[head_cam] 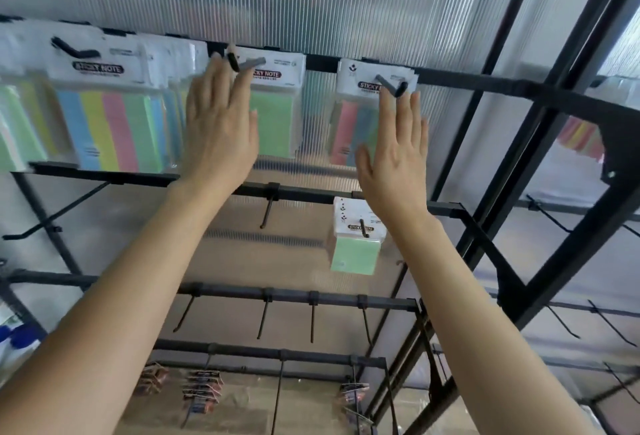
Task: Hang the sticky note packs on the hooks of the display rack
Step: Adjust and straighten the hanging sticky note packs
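Both my arms reach up to the top bar of the black display rack (450, 76). My left hand (218, 123) is flat with straight fingers against a green sticky note pack (277, 116) that hangs on a hook (251, 63). My right hand (398, 157) is flat too, its fingertips just below the hook (389, 86) that carries a pink and blue pack (349, 123). Neither hand grips anything. More striped packs (104, 123) hang at the left. A small green pack (356, 240) hangs on the second bar.
Lower bars carry several bare hooks (266, 216) that stick out toward me. Dark clip packs (201, 389) hang near the bottom. A ribbed translucent panel (311, 1) backs the rack. A second rack frame (568, 226) stands at the right.
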Action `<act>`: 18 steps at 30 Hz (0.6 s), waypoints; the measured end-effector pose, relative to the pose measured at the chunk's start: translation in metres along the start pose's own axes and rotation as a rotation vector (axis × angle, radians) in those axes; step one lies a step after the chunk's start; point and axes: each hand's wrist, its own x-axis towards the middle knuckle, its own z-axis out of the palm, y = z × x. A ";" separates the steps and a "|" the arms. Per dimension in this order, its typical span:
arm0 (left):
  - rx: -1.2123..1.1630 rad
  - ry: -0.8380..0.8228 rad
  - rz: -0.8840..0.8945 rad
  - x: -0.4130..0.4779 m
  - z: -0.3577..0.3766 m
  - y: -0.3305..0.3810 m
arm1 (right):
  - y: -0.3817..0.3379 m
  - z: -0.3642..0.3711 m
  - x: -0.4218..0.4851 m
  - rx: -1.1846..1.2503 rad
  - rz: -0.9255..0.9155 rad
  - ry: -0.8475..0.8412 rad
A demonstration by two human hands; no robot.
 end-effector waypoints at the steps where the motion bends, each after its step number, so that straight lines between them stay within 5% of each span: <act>1: 0.002 0.007 0.005 0.006 -0.001 -0.002 | 0.002 -0.003 0.007 0.003 0.006 0.012; 14: -0.023 0.074 0.092 0.050 -0.009 -0.011 | 0.024 -0.030 0.058 -0.149 -0.104 0.203; 18: -0.076 -0.005 0.067 0.064 -0.017 -0.009 | 0.018 -0.037 0.071 -0.232 -0.110 0.148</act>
